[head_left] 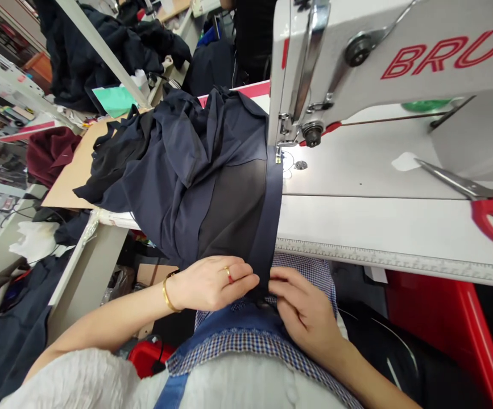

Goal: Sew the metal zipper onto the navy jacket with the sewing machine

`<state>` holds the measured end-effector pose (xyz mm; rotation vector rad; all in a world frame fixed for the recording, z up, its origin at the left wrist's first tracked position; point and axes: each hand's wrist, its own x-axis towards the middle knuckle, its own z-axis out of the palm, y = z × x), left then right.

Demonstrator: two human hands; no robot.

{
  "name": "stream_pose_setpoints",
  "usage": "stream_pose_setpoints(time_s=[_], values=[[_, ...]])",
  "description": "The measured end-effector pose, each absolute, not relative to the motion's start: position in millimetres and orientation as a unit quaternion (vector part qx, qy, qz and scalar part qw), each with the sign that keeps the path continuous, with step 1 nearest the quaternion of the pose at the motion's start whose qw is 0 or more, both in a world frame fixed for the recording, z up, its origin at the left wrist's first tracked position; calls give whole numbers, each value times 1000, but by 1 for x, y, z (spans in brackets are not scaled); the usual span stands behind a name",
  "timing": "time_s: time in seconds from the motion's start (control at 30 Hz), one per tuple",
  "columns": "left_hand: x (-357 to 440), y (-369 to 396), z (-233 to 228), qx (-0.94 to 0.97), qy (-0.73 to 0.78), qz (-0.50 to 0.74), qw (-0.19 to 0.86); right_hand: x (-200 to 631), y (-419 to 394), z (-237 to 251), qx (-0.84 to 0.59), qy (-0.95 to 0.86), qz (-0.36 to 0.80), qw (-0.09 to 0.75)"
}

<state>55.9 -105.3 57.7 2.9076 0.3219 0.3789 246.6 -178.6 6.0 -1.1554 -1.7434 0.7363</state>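
Nearest the camera, a checked apron bib (246,341) with a blue denim panel lies across the person's lap, and just above it both hands meet at the near end of a navy garment (195,170). The left hand (212,282), wearing a gold bangle and a ring with a red stone, lies with its fingers curled together and pressed onto the lower edge of the cloth. The right hand (303,309) faces it, fingertips bent inward and pinching the end of the garment's dark blue band (269,221), so that the two sets of fingertips almost touch. That band runs straight from the hands over the near table edge, which carries a printed ruler strip (391,258), and on to the needle area of the white sewing machine (357,62) with red lettering. The rest of the garment lies bunched in loose folds to the left of the band, spilling over the left end of the white table (357,216). On the right, red-handled scissors (480,199) lie on the machine bed, blades pointing left. Farther off on the left sit a brown board (75,170), a maroon cloth (50,153) and a pile of dark fabric (92,51).
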Motion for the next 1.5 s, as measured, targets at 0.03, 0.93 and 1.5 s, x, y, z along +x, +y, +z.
stream_pose_setpoints(time_s=[0.03, 0.93, 1.5], values=[[56, -106, 57, 979, 116, 129, 106, 248, -177, 3, -482, -718, 208, 457], [106, 15, 2, 926, 378, -2, 19, 267, -161, -19, -396, -826, 126, 379], [119, 32, 6, 958, 274, 82, 27, 264, -150, -18, -391, -827, 149, 376]])
